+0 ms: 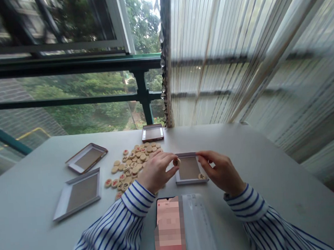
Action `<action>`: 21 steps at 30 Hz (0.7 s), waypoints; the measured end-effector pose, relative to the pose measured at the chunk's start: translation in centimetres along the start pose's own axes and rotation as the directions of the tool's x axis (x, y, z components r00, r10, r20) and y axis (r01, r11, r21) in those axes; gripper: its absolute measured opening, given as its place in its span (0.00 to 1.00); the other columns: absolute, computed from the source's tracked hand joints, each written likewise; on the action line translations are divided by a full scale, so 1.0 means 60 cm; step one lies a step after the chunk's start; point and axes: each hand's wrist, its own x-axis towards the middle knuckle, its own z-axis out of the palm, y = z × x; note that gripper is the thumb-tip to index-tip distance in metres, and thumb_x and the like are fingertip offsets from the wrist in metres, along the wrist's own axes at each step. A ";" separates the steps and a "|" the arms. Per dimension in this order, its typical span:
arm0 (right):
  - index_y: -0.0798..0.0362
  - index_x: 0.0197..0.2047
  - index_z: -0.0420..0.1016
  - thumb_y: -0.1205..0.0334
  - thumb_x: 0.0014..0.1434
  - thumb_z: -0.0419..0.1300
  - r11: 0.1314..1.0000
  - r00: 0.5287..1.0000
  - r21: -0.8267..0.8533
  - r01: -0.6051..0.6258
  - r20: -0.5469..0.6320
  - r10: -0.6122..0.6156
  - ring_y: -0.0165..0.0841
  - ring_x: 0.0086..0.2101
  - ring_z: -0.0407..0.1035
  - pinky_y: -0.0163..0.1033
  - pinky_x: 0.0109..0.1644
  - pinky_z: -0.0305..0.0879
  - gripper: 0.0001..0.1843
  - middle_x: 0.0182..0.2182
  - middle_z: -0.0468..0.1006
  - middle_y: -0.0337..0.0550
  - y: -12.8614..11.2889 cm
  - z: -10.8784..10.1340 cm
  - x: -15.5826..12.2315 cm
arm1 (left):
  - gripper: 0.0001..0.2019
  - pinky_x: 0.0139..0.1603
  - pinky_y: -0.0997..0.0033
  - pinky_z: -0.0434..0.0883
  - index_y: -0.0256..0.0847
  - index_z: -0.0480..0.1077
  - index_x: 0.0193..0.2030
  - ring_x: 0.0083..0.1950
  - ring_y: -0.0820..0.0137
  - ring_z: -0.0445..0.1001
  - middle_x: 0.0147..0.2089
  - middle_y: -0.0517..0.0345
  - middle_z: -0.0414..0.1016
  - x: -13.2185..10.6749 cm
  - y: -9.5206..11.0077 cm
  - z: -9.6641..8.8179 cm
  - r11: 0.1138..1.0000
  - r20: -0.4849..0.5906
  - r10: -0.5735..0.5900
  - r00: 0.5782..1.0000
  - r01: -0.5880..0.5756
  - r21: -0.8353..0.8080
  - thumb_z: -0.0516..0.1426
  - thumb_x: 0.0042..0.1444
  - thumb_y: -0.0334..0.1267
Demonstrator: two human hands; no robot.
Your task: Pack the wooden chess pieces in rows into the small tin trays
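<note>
My left hand (156, 170) pinches a round wooden game piece (176, 162) at the left rim of a small shallow box (190, 181) with a brown floor. One more piece (201, 176) lies in the box's near right corner. My right hand (220, 169) grips the box's right edge, fingers curled over the far right corner. A heap of several similar pieces (132, 164), marked in red or dark characters, lies on the white table (273, 178) just left of my left hand.
Three more shallow boxes or lids lie about: one at the far edge (152, 133), one at the left (86, 157), one nearer left (78, 193). A phone (169, 231) sits near me beside a pale flat packet (201, 225). Window railing behind, string curtain right.
</note>
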 end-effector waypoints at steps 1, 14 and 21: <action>0.53 0.41 0.70 0.62 0.58 0.50 1.000 1.000 0.010 -0.007 -0.021 0.007 0.31 0.32 0.69 0.35 0.34 0.67 0.11 0.34 0.75 0.44 0.003 0.001 -0.003 | 0.09 0.50 0.59 0.63 0.41 0.67 0.40 0.42 0.67 0.70 0.40 0.56 0.74 0.000 0.003 0.005 1.000 -0.001 -0.009 1.000 0.009 -0.009 0.55 0.52 0.37; 0.55 0.39 0.71 0.64 0.56 0.52 0.996 0.999 0.077 -0.040 -0.007 0.041 0.28 0.28 0.68 0.33 0.34 0.65 0.10 0.29 0.76 0.42 0.024 0.024 -0.028 | 0.11 0.53 0.55 0.60 0.42 0.67 0.44 0.42 0.67 0.72 0.40 0.56 0.75 -0.009 0.029 0.056 0.996 0.011 -0.039 0.999 0.040 -0.076 0.54 0.53 0.37; 0.54 0.36 0.71 0.64 0.56 0.53 0.986 0.993 0.145 -0.087 0.089 0.075 0.27 0.26 0.65 0.32 0.32 0.62 0.07 0.26 0.74 0.40 0.017 0.034 -0.030 | 0.14 0.50 0.57 0.63 0.41 0.67 0.47 0.41 0.67 0.71 0.40 0.54 0.75 -0.019 0.022 0.068 0.995 -0.075 -0.016 0.997 0.008 -0.102 0.54 0.53 0.37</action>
